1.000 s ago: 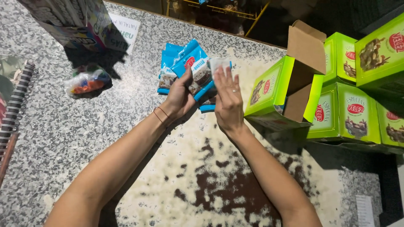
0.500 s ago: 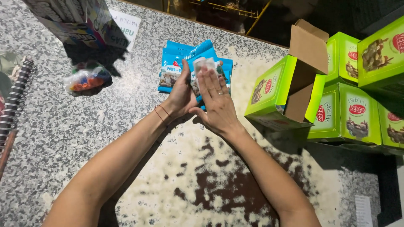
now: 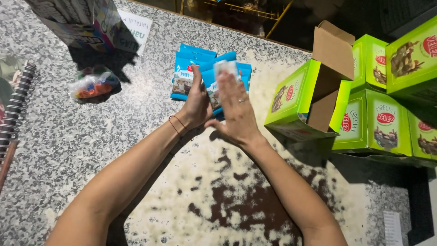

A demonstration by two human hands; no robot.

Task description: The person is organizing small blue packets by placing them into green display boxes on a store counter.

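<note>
Both hands are working one small stack of blue sachets [image 3: 217, 75] over the granite counter [image 3: 68, 146]. The left hand [image 3: 196, 102] is cupping the stack's left edge, fingers upright along it; the right hand [image 3: 236, 109] is lying flat, fingers together, pressing against the stack's right face, so the packets are being squeezed between the two palms. The top packet is blurred, so whether it is fully squared with the rest is hard to tell. More blue sachets [image 3: 184, 77] are lying flat on the counter just behind and left of the hands, fanned and overlapping. Judging from this, the gathering is partly done: some packets are in hand, several are lying loose, none is in a box yet. To the right, an open green carton [image 3: 291, 98] is lying with its brown flap [image 3: 334, 45] raised; its inside is in shadow and appears empty. Closed green cartons [image 3: 378, 123] are stacked beyond it. At far left, a small clear bag of coloured bits [image 3: 91, 85], a spiral notebook [image 3: 16, 109] and a printed box [image 3: 77, 23] are sitting well apart.
</note>
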